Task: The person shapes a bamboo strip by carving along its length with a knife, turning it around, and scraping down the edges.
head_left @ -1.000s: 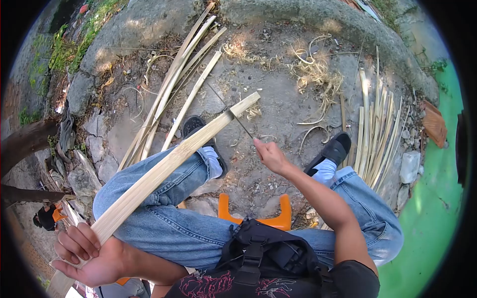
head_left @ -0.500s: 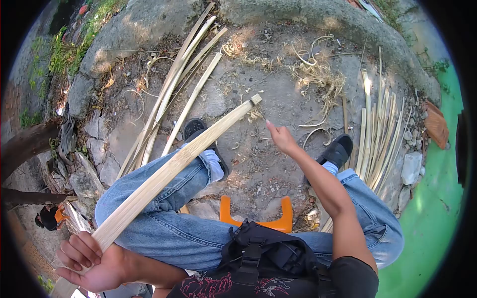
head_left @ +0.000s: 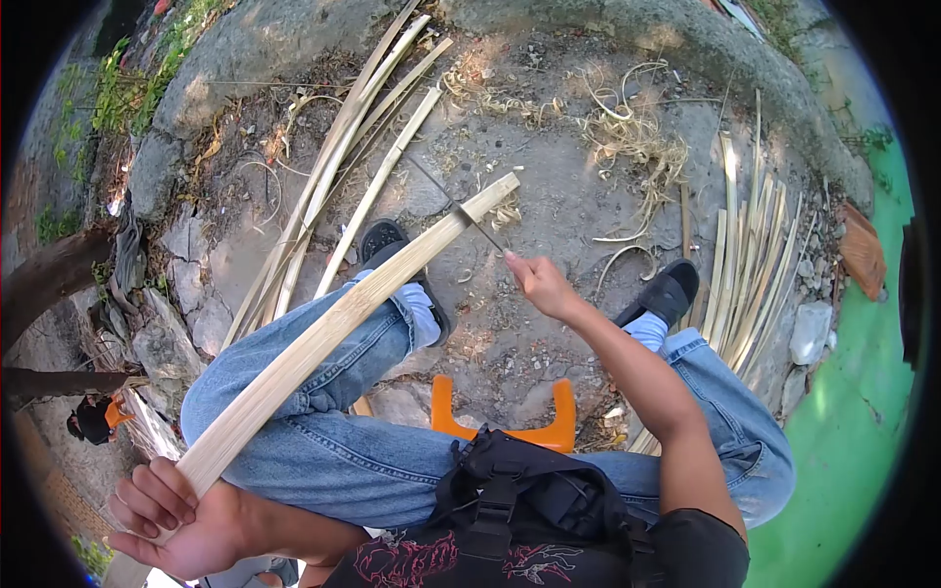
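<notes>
A long pale wooden strip (head_left: 338,328) slants across my left thigh, its far end raised over the ground between my feet. At its near end, my left hand (head_left: 176,514) is wrapped round it. My right hand (head_left: 541,285) is closed on the handle end of a thin dark blade (head_left: 487,236). The blade crosses the strip near the far end, at a dark band. Most of the handle is hidden in my fingers.
Long strips (head_left: 328,176) lie beyond my left foot, and a bundle of thinner strips (head_left: 750,255) is at the right. Curly shavings (head_left: 637,157) are on the ground. An orange stool edge (head_left: 549,431) shows between my legs. Another person (head_left: 90,419) is far left.
My right hand and the blade first moved out to the strip's far tip, then came back toward me along it. My left hand keeps its hold near the same place.
</notes>
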`<state>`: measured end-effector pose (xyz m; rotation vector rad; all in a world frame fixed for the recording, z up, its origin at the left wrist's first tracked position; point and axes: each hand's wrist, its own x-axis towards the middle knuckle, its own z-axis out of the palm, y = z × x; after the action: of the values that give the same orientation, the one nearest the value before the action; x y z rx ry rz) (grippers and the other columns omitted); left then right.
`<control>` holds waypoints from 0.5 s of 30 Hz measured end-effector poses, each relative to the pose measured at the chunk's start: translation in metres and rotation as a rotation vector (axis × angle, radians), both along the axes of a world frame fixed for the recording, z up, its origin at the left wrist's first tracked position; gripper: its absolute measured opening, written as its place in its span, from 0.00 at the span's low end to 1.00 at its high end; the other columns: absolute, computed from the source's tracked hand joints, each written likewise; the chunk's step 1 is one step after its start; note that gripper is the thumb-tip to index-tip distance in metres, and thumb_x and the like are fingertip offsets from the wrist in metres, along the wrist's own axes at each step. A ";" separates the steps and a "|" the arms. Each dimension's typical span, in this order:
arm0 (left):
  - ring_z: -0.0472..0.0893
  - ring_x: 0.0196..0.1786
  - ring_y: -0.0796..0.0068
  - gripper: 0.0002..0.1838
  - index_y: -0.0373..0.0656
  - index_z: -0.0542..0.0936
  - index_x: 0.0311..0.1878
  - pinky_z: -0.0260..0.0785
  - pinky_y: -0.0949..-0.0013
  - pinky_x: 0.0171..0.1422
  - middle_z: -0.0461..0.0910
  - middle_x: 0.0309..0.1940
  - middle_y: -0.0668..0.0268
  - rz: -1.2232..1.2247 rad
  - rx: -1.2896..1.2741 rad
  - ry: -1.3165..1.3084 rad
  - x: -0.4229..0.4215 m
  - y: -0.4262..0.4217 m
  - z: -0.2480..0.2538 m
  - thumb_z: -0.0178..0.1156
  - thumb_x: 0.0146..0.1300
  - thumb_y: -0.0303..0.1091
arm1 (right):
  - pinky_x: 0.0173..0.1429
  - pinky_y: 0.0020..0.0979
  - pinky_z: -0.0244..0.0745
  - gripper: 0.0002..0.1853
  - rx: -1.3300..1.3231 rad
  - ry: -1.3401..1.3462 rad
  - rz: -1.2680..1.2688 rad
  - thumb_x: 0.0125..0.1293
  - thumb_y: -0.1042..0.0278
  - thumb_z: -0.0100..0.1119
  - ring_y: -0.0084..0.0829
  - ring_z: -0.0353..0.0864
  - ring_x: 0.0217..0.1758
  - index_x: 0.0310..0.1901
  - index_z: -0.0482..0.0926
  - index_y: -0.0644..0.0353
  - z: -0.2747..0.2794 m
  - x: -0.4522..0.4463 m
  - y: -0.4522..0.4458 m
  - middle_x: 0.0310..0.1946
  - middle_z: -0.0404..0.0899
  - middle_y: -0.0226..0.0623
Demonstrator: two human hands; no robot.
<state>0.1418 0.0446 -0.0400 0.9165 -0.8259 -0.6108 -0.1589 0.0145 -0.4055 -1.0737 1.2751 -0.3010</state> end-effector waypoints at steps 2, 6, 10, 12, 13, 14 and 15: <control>0.51 0.15 0.83 0.21 0.51 0.57 0.21 0.43 0.78 0.20 0.53 0.15 0.73 0.031 -0.018 -0.027 0.001 -0.003 -0.001 0.43 0.72 0.44 | 0.23 0.37 0.53 0.37 0.017 0.130 0.014 0.71 0.39 0.44 0.23 0.55 0.18 0.12 0.63 0.64 -0.015 -0.008 -0.028 0.09 0.55 0.32; 0.50 0.15 0.83 0.21 0.51 0.57 0.22 0.43 0.78 0.19 0.52 0.15 0.73 0.013 -0.060 -0.012 -0.006 -0.005 -0.003 0.43 0.72 0.44 | 0.21 0.36 0.51 0.37 -0.019 -0.021 0.000 0.70 0.38 0.44 0.21 0.54 0.17 0.11 0.63 0.63 0.009 0.015 -0.004 0.09 0.56 0.28; 0.50 0.14 0.84 0.21 0.51 0.56 0.22 0.42 0.78 0.19 0.52 0.15 0.73 0.137 -0.033 -0.009 0.000 -0.008 -0.009 0.43 0.73 0.44 | 0.22 0.36 0.52 0.37 0.002 -0.065 -0.016 0.71 0.40 0.44 0.21 0.53 0.17 0.11 0.63 0.63 -0.020 0.000 -0.012 0.09 0.55 0.27; 0.49 0.14 0.84 0.21 0.52 0.57 0.22 0.42 0.78 0.19 0.52 0.15 0.74 0.135 -0.018 -0.015 0.001 -0.003 -0.004 0.43 0.73 0.45 | 0.22 0.36 0.52 0.36 -0.008 -0.021 -0.029 0.72 0.41 0.44 0.21 0.52 0.17 0.12 0.63 0.63 -0.005 0.006 -0.004 0.09 0.54 0.27; 0.49 0.14 0.84 0.21 0.52 0.57 0.22 0.42 0.78 0.19 0.52 0.15 0.74 0.102 -0.031 -0.015 -0.002 -0.003 -0.003 0.43 0.73 0.45 | 0.22 0.36 0.52 0.36 -0.008 -0.005 -0.028 0.72 0.42 0.44 0.21 0.52 0.17 0.12 0.63 0.64 0.002 0.008 -0.002 0.09 0.54 0.28; 0.49 0.14 0.84 0.21 0.52 0.57 0.22 0.42 0.78 0.19 0.52 0.15 0.74 0.064 -0.045 -0.015 -0.004 -0.005 -0.004 0.43 0.73 0.45 | 0.22 0.36 0.52 0.36 -0.009 0.011 -0.031 0.71 0.42 0.45 0.22 0.52 0.17 0.12 0.63 0.64 0.013 0.011 0.002 0.08 0.54 0.28; 0.50 0.14 0.84 0.21 0.52 0.57 0.22 0.42 0.78 0.19 0.52 0.15 0.74 0.067 -0.056 -0.018 -0.006 -0.007 -0.004 0.43 0.73 0.45 | 0.22 0.37 0.52 0.36 -0.008 0.027 -0.029 0.71 0.42 0.45 0.22 0.52 0.16 0.12 0.63 0.64 0.024 0.015 0.003 0.08 0.54 0.28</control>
<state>0.1356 0.0381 -0.0441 0.8957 -0.8210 -0.5193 -0.1436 0.0178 -0.3811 -1.0699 1.3156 -0.3150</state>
